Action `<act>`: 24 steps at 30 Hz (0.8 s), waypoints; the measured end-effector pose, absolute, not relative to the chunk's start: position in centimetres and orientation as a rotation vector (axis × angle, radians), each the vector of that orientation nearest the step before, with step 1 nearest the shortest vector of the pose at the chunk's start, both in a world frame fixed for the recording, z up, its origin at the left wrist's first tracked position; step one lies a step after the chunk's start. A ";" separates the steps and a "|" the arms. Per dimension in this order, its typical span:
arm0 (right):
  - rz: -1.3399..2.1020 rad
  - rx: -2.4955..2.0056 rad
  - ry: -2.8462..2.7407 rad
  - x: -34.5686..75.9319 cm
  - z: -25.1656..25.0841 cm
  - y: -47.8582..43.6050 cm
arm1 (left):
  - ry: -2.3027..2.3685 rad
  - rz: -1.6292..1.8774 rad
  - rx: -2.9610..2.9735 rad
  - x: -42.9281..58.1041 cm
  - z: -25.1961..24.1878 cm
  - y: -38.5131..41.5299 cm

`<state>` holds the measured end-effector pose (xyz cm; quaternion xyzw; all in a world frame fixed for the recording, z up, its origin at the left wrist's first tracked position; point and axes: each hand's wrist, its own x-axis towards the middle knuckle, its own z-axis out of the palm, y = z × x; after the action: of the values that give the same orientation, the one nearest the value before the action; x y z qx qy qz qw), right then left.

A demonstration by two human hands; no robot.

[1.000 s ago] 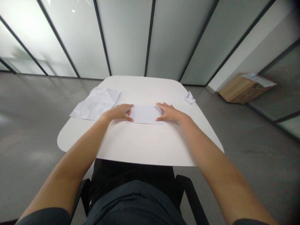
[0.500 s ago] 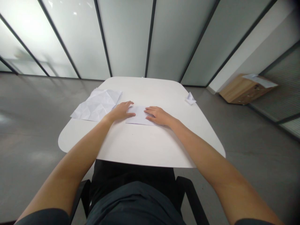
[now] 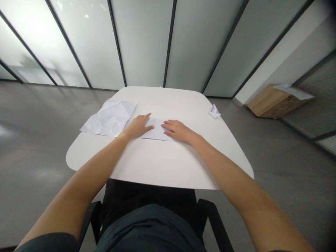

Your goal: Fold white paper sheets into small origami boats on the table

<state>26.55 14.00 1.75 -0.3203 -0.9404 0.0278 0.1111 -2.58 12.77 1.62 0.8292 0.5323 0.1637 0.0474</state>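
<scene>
A white sheet of paper [image 3: 156, 132], seemingly folded, lies flat on the white table in front of me. My left hand [image 3: 139, 126] rests at its left edge, fingers stretched out and thumb apart over the paper. On the right part of the paper lies my right hand [image 3: 178, 130], flat with its fingers spread. Both hands cover portions of the paper, so its side edges are partly hidden. Left of my left hand are creased white sheets [image 3: 110, 119], lying loosely on the table.
A small folded paper piece [image 3: 214, 111] stands near the right edge of the white table [image 3: 162, 168]. Beyond the table is a frosted glass partition [image 3: 144, 45]. A wooden cabinet [image 3: 270, 101] with papers on top is on the floor at right.
My left hand has shifted slightly right, further onto the paper's left edge. My right hand stays in nearly the same place on the paper.
</scene>
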 end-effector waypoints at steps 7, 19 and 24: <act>0.068 -0.900 -2.726 26.6 1.1 14.4 | 1.676 0.486 2.524 -2.5 1.0 13.0; 0.044 -0.939 -2.748 26.4 1.4 14.2 | 1.577 0.742 2.474 -2.0 1.3 12.9; 0.042 -0.942 -2.754 26.4 1.4 14.2 | 1.373 1.002 2.440 -1.8 1.3 13.1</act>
<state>26.39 14.23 1.38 -0.3214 -0.9398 0.0145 0.1152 -1.75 13.09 1.33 0.8177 0.4601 0.3358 0.0837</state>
